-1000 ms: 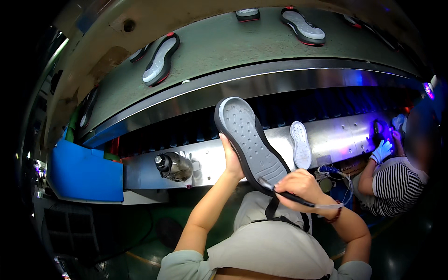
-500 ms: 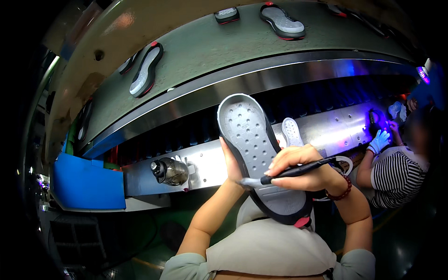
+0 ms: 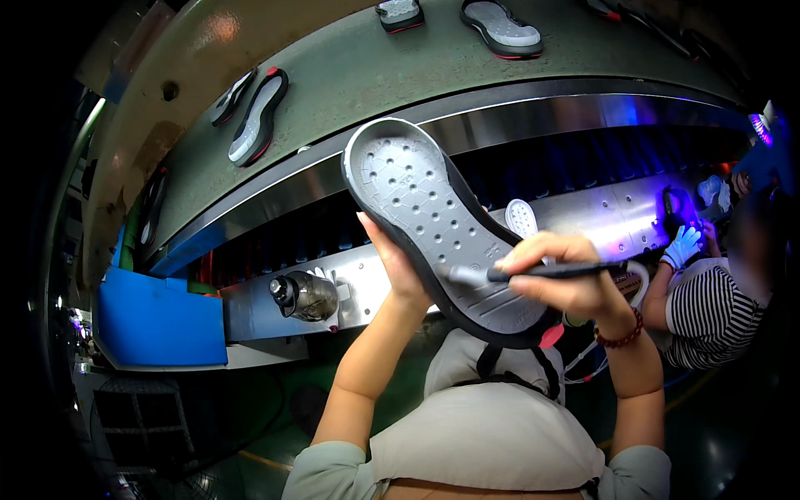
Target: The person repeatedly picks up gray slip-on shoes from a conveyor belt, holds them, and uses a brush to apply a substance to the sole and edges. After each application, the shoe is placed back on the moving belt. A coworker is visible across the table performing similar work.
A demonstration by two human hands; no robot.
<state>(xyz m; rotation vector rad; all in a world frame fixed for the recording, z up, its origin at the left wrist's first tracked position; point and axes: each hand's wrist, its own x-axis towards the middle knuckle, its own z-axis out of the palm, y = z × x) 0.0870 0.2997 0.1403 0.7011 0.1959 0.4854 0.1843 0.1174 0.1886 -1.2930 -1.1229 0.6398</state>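
Observation:
My left hand point(image 3: 398, 265) grips a shoe sole point(image 3: 408, 196) by its left edge. The sole is grey inside with a dark rim and a pink-red tab at its lower right end. It is tilted, its upper end leaning to the left. Between the fingers of my right hand point(image 3: 575, 287) is a brush point(image 3: 500, 275) with a black handle. Its pale bristles are at the sole's inner surface, near the grooved lower part; the tip is slightly blurred. A beaded bracelet circles my right wrist.
Several soles, one of them a red-tabbed sole point(image 3: 260, 117), lie on the green conveyor belt point(image 3: 358, 96) behind a metal rail. A dark translucent bottle point(image 3: 310, 297) stands on the steel ledge point(image 3: 254, 319). A white perforated piece point(image 3: 521, 218) sits there too. At right is a co-worker's gloved hand point(image 3: 683, 247).
The sole has moved up and left and turned further counterclockwise. The brush tip has gone from the sole's left edge to its inner surface, with my right hand moving slightly right.

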